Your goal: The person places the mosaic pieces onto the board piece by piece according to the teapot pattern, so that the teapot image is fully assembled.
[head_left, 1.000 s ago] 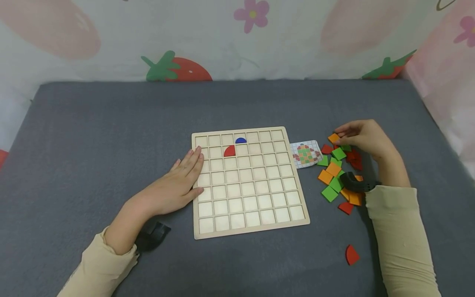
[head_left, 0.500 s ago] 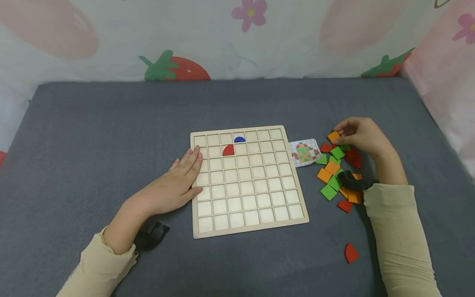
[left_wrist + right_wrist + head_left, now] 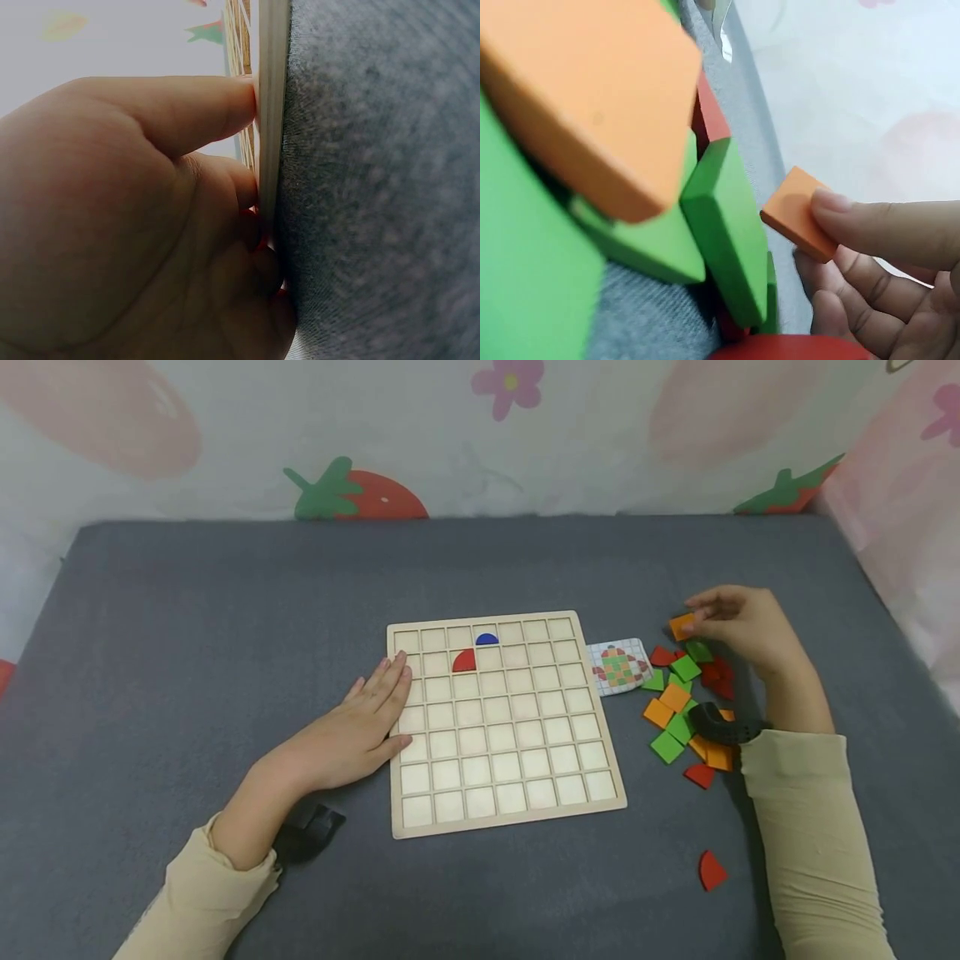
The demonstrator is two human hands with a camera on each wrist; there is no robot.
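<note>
My right hand pinches an orange square tile between thumb and fingers, just beyond the far end of the loose pile. In the right wrist view the orange tile shows in front of the thumb. My left hand lies with straight fingers on the left edge of a wooden grid board; its fingertips overlap the left cells. In the left wrist view, thumb and fingers touch the board's edge. A blue half-circle piece sits in the top row, and a red quarter-circle piece in the row below.
Green tiles, orange tiles and red pieces are heaped right of the board. One red quarter-circle lies apart, nearer the front. A pattern card pokes out from the board's right side. A patterned cloth hangs behind the table.
My right hand has drawn the orange tile slightly away from the pile, up and to the right, and tilted it. The left hand stays in place on the board.
</note>
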